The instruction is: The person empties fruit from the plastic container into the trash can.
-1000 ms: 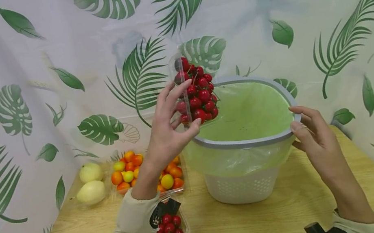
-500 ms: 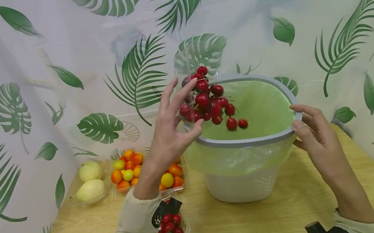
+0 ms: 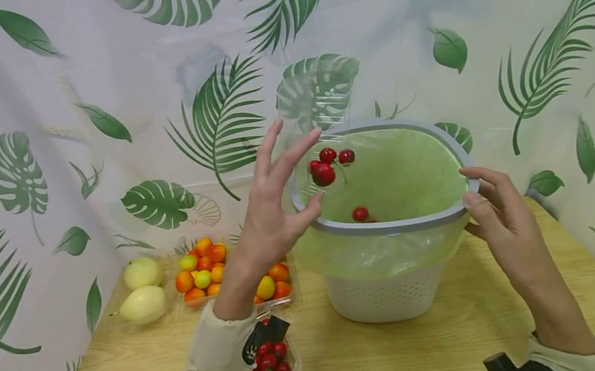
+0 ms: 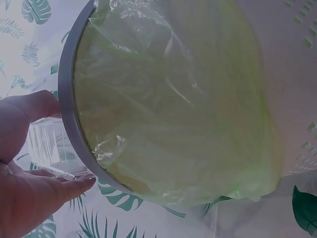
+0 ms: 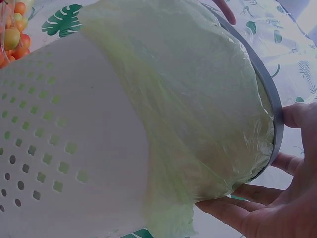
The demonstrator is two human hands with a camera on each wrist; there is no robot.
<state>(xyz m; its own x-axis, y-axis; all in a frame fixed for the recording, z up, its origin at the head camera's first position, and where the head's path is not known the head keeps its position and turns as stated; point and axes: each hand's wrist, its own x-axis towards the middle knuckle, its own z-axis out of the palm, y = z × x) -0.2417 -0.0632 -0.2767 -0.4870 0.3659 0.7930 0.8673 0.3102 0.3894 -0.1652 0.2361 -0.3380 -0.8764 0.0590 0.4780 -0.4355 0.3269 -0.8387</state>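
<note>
My left hand holds a clear plastic box between thumb and fingers, tipped over the near-left side of a white perforated basket. Several cherries tumble from the box. One cherry shows lower, just inside the front rim. A thin green plastic bag lines the basket and folds over its grey rim. My right hand grips that rim at the right, thumb and fingers on either side. In the left wrist view the box appears beyond the rim; the basket's bottom is hidden.
Behind my left forearm stand clear trays of small orange and yellow fruits and two pale yellow pear-shaped fruits. A clear box of red fruits lies partly under that forearm. A leaf-printed sheet surrounds the wooden table.
Most cherries have slid out of the tipped box and dropped into the lined basket, leaving only a few at its mouth. The right hand has stayed on the rim.
</note>
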